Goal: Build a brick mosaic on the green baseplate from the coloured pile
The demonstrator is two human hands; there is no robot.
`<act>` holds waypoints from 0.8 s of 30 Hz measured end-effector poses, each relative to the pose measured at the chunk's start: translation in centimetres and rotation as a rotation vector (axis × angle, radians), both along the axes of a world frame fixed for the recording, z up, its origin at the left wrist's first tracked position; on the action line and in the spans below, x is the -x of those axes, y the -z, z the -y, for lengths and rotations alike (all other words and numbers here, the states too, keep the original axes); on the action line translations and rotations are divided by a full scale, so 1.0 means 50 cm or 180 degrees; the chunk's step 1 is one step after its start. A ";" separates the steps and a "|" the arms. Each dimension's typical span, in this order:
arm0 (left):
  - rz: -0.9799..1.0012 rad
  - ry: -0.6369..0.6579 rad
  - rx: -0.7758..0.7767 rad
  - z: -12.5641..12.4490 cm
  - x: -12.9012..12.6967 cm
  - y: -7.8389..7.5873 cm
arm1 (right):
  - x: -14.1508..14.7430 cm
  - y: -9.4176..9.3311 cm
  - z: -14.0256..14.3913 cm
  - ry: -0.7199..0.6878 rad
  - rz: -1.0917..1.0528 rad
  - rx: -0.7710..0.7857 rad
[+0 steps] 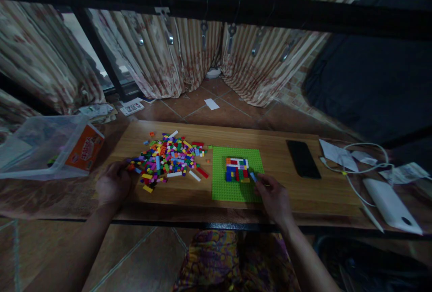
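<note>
right hand (270,189): thumb and fingers nearly together in a pinch, one blue brick between the tips; over the right side of the baseplate
blue brick (253,177): count 1 in that pinch, just beside the built patch; contact with it couldn't be told
blue brick handling: likely very light, stiff, hard plastic, slightly slick, hard to break; best hold probably on the two opposite sides, studs and underside left free
left hand (113,183): fingers curled at the left edge of the brick pile; any brick in its grasp couldn't be told
built patch (236,169): count 1, multicoloured (red, white, blue, yellow seen), on the middle of the baseplate; its bricks too small to count reliably
green baseplate (221,193): count 1, flat on the table, right of the pile; probably thin, fairly stiff, best steadied at a bare edge
brick pile (157,162): count 1, loose, mixed colours and lengths; pieces too many and overlapped to count
table (275,152): count 1, wood-toned top, under pile and baseplate
black phone (303,159): count 1, flat, right of the baseplate, apart from it
white device (391,206): count 1, far right
clear tub (64,134): count 1, far left, orange label (86,148) on its side
</note>
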State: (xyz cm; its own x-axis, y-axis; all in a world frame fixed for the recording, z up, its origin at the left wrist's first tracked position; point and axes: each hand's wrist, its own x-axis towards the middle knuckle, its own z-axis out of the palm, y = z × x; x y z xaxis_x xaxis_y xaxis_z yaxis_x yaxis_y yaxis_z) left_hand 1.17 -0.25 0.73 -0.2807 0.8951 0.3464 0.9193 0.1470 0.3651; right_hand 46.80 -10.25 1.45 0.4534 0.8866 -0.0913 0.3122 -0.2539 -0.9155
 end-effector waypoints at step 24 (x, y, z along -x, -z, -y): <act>-0.0101 0.0034 -0.0016 0.001 -0.009 -0.012 | 0.007 -0.002 -0.057 -0.0204 -0.0095 0.0336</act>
State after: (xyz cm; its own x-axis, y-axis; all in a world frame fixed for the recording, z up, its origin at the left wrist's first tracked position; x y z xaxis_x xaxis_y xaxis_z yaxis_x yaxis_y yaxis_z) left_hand 1.64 -0.32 1.35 -0.2598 0.8963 0.3594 0.9320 0.1353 0.3363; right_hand 46.43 -7.40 1.56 0.3917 0.8984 -0.1984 0.3038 -0.3298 -0.8938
